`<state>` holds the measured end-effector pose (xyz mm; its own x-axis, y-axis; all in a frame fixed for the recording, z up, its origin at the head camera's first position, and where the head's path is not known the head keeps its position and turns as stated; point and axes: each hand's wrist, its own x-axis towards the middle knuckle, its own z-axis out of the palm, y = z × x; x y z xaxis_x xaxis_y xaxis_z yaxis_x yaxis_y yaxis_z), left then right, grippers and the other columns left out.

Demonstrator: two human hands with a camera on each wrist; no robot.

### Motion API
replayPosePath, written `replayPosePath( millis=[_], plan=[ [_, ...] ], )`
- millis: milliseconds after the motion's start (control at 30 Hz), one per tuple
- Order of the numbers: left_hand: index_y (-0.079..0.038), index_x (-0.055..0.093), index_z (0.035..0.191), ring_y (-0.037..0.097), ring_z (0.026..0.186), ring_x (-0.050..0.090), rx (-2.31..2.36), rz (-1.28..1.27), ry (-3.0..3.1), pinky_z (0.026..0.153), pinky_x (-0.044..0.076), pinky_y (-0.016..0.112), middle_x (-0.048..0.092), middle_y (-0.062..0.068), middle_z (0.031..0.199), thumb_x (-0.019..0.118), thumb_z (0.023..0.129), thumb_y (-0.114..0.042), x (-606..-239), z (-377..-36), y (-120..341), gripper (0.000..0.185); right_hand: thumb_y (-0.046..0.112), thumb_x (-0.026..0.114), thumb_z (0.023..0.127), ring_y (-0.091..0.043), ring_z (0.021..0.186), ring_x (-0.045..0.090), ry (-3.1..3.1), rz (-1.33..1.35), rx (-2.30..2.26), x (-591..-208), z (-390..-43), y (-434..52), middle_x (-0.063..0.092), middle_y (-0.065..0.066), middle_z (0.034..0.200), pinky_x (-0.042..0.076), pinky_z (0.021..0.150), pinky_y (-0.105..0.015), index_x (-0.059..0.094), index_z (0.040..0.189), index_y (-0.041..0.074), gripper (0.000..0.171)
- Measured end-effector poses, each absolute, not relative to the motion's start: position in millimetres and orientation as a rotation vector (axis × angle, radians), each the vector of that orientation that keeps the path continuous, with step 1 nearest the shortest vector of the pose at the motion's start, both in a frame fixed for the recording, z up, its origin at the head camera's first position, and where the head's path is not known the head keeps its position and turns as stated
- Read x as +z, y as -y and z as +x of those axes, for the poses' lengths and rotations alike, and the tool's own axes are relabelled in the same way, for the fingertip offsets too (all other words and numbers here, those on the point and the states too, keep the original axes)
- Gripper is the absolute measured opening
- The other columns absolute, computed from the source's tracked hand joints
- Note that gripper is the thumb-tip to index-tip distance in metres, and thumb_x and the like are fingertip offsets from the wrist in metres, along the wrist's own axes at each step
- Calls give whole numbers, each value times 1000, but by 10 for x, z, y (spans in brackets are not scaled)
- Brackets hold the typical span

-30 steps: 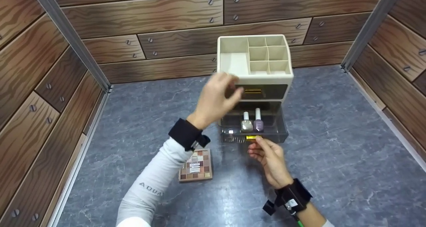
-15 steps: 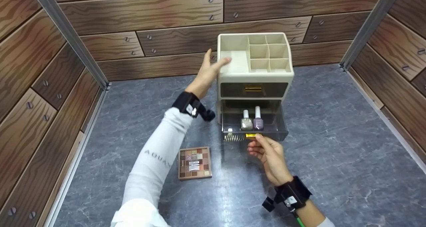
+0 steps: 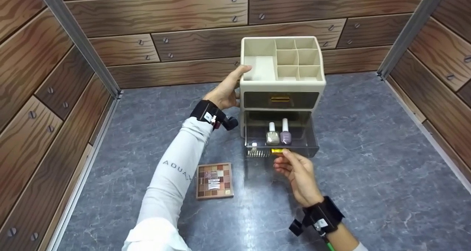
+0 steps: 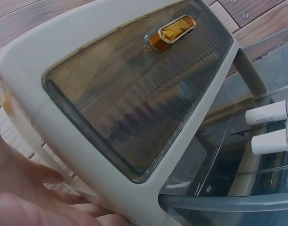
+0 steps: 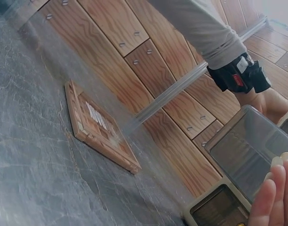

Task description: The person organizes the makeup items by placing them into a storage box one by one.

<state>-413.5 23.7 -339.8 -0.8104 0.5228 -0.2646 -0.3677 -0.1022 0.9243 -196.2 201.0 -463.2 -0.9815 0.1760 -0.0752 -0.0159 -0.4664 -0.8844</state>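
On the grey marble floor stood a cream organizer (image 3: 282, 69), its lower drawer (image 3: 280, 137) pulled out with two nail polish bottles (image 3: 278, 133) inside. From the head view, the left hand (image 3: 225, 91) clasped the organizer's left wall, thumb over the rim, while the right hand (image 3: 297, 172) pinched the drawer's yellow handle (image 3: 277, 151). Only the left wrist view showed the upper drawer's amber handle (image 4: 171, 32) close up; the right wrist view alone showed the eyeshadow palette (image 5: 100, 128) edge-on.
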Motion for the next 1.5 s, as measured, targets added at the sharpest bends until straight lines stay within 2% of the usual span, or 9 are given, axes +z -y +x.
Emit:
replayPosePath(
  millis=[267, 567, 1167, 1500],
  plan=[
    [-12, 53, 118, 29, 94, 61, 1939, 168, -1575, 79, 50, 44, 58, 14, 115, 61, 79, -60, -3394, -4109, -271, 63, 15, 59, 95, -19, 66, 65, 1532, -252, 2562, -4619, -1985, -2048, 68, -9, 75, 57, 64, -29, 66, 89, 1, 16],
    [-11, 56, 115, 27, 86, 63, 1985, 119, -1560, 74, 50, 41, 62, 13, 108, 62, 78, -58, -3410, -4073, -252, 59, 15, 61, 93, -20, 65, 66, 1550, -252, 2558, -4610, -2074, -2025, 68, -10, 75, 57, 62, -29, 65, 89, -1, 17],
    [-13, 49, 123, 32, 100, 60, 2013, 154, -1556, 82, 50, 46, 53, 17, 122, 61, 79, -59, -3409, -4085, -214, 65, 13, 60, 94, -18, 63, 67, 1522, -242, 2506, -4552, -2314, -2008, 70, -11, 72, 57, 61, -27, 67, 86, 0, 17],
    [-14, 51, 122, 31, 94, 62, 2017, 162, -1558, 80, 51, 46, 55, 17, 120, 60, 82, -58, -3441, -4091, -243, 61, 16, 62, 93, -17, 65, 67, 1508, -256, 2522, -4510, -2662, -1992, 70, -8, 72, 57, 63, -28, 67, 87, 1, 17]
  ],
)
